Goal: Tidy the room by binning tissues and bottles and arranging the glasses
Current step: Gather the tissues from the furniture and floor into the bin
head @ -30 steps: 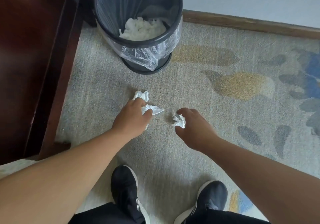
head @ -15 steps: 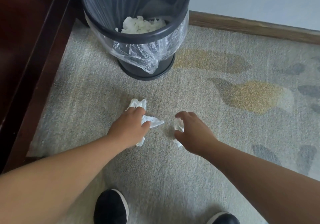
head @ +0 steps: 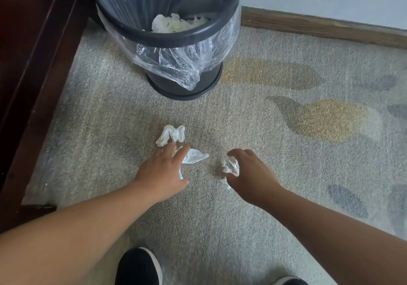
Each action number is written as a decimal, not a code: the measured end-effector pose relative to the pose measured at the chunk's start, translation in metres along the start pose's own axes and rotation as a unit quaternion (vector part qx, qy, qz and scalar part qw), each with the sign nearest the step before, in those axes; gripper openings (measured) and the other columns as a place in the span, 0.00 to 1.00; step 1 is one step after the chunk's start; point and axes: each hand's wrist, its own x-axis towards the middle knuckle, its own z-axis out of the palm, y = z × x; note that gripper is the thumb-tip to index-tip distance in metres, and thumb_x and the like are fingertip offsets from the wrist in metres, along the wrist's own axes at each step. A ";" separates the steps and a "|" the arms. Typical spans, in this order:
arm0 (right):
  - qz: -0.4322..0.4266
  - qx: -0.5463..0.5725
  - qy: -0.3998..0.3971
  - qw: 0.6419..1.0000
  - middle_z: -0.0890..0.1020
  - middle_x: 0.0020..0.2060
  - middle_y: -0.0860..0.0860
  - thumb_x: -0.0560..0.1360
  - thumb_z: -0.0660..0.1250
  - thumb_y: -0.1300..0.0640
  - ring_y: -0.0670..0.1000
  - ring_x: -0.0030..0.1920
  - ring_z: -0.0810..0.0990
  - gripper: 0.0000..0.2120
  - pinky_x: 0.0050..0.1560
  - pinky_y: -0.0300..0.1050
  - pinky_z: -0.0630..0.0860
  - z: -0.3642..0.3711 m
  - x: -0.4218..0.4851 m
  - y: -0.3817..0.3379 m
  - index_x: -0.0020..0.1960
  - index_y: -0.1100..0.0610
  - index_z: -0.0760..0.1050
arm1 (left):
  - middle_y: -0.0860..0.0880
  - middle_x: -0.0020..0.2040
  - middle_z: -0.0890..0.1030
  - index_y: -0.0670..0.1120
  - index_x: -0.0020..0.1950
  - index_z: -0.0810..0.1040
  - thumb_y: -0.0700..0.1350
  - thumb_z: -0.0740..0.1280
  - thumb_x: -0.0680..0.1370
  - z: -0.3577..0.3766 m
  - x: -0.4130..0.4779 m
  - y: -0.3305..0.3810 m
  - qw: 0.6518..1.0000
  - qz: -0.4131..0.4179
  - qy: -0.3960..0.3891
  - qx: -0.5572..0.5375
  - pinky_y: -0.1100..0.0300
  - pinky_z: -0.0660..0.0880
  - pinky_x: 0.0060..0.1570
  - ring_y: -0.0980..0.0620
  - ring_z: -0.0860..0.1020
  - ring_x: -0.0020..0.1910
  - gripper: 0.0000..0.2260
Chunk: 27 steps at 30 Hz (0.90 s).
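Carpet (head: 220,218), grey with yellow and blue blotches, covers the floor, and dark wooden furniture (head: 33,64) edges it at 9 o'clock. At 12 o'clock stands the black waste bin (head: 176,39), its clear liner (head: 176,64) folded over the rim, with binned tissues (head: 176,23) already inside. The step in hand, I judge, is gathering tissues off the floor. The hands are apart. The left hand (head: 163,172) lies with fingers spread fairly straight over a loose tissue (head: 195,155), not closed on it; a twisted tissue (head: 170,135) sits just beyond its fingertips at 12 o'clock. The right hand (head: 251,174), at 3 o'clock of the left, curls thumb and fingers round a small crumpled tissue (head: 231,166). Next move: close the left hand, scoop both pieces, lift, and carry everything to the bin mouth
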 end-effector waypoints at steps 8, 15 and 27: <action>0.018 0.012 0.006 1.000 0.71 0.65 0.47 0.76 0.65 0.50 0.49 0.58 0.76 0.24 0.48 0.42 0.74 0.014 0.005 0.010 0.71 0.47 0.64 | 0.46 0.71 0.57 0.56 0.75 0.49 0.49 0.67 0.74 0.017 0.013 -0.006 0.999 0.010 -0.029 0.025 0.53 0.76 0.47 0.45 0.69 0.64 0.36; 0.021 0.020 0.012 1.000 0.70 0.66 0.48 0.76 0.65 0.51 0.49 0.59 0.75 0.24 0.49 0.42 0.73 0.015 0.005 0.014 0.71 0.47 0.64 | 0.47 0.54 0.71 0.45 0.54 0.69 0.39 0.61 0.77 0.017 0.022 -0.002 0.999 0.013 -0.019 0.042 0.60 0.63 0.33 0.52 0.68 0.39 0.07; 0.024 0.013 0.021 0.999 0.71 0.66 0.49 0.76 0.65 0.52 0.49 0.59 0.76 0.25 0.54 0.43 0.74 0.004 0.000 0.018 0.71 0.48 0.64 | 0.54 0.31 0.68 0.50 0.49 0.66 0.44 0.63 0.78 -0.025 0.015 0.027 0.988 0.075 0.060 -0.124 0.61 0.57 0.24 0.57 0.66 0.26 0.06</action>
